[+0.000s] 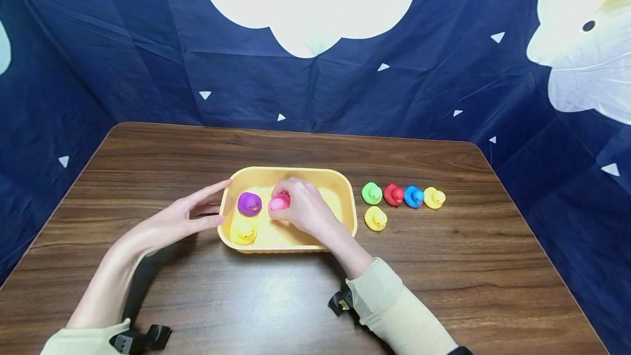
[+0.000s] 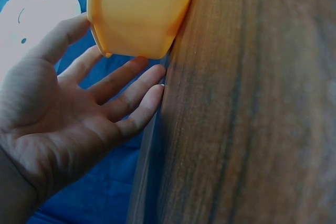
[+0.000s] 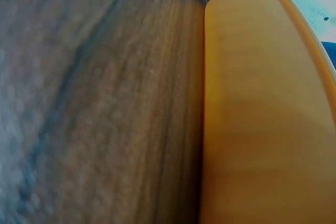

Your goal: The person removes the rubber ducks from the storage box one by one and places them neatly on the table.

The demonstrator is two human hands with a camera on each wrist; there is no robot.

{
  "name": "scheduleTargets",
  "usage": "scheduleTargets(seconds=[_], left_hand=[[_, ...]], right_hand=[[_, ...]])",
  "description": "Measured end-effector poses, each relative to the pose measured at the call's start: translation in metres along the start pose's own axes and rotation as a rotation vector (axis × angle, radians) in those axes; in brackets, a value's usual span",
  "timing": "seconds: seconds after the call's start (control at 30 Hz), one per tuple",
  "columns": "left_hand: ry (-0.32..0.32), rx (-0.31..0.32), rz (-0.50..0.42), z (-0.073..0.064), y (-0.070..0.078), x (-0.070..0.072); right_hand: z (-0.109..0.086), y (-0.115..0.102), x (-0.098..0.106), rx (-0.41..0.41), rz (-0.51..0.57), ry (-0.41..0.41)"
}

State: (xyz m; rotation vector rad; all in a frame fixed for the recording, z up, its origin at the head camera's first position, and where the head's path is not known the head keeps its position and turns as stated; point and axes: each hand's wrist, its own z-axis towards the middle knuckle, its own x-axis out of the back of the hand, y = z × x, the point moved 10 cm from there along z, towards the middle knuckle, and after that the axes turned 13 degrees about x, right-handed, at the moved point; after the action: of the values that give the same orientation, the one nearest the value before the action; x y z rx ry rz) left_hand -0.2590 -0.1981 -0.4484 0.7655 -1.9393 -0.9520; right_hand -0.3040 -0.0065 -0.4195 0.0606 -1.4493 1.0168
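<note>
A yellow plastic basket (image 1: pixel 340 201) sits mid-table in the head view. Inside it, my right hand (image 1: pixel 307 208) pinches a pink rubber duck (image 1: pixel 278 203) between thumb and fingers, low over the floor. To its left are a purple duck (image 1: pixel 249 204) and a yellow duck (image 1: pixel 244 233). My left hand (image 1: pixel 170 222) is at the basket's left end, thumb and fingers spread and fingertips right at the rim. In the left wrist view, that hand (image 2: pixel 73 114) has loosely extended fingers beside the basket's end wall (image 2: pixel 142 14). The right wrist view shows the basket's side (image 3: pixel 262 108); the right hand is hidden there.
Right of the basket, a green duck (image 1: pixel 372 193), a red duck (image 1: pixel 394 195), a blue duck (image 1: pixel 414 196) and a yellow duck (image 1: pixel 434 198) form a row. Another yellow duck (image 1: pixel 376 218) stands in front. A blue cloth (image 1: pixel 315 97) hangs behind the wooden table (image 1: pixel 443 278).
</note>
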Motion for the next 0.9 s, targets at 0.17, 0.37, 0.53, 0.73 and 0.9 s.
scheduleTargets(seconds=[0.17, 0.37, 0.53, 0.73, 0.9], left_hand=[[-0.004, -0.004, -0.006, 0.0, 0.001, 0.0], [-0.005, -0.01, -0.006, 0.0, 0.001, -0.001], [-0.005, -0.017, -0.01, 0.001, 0.001, -0.001], [0.009, -0.015, 0.007, -0.001, 0.002, 0.0], [0.018, -0.008, 0.025, -0.001, 0.002, 0.0]], right_hand=[[-0.001, 0.001, 0.002, -0.009, 0.023, 0.015], [-0.002, 0.0, 0.007, -0.005, 0.056, 0.031], [-0.004, 0.002, 0.011, -0.01, 0.097, 0.048], [-0.01, 0.003, 0.015, -0.024, 0.135, 0.052], [-0.016, 0.001, 0.021, 0.011, 0.142, 0.07]])
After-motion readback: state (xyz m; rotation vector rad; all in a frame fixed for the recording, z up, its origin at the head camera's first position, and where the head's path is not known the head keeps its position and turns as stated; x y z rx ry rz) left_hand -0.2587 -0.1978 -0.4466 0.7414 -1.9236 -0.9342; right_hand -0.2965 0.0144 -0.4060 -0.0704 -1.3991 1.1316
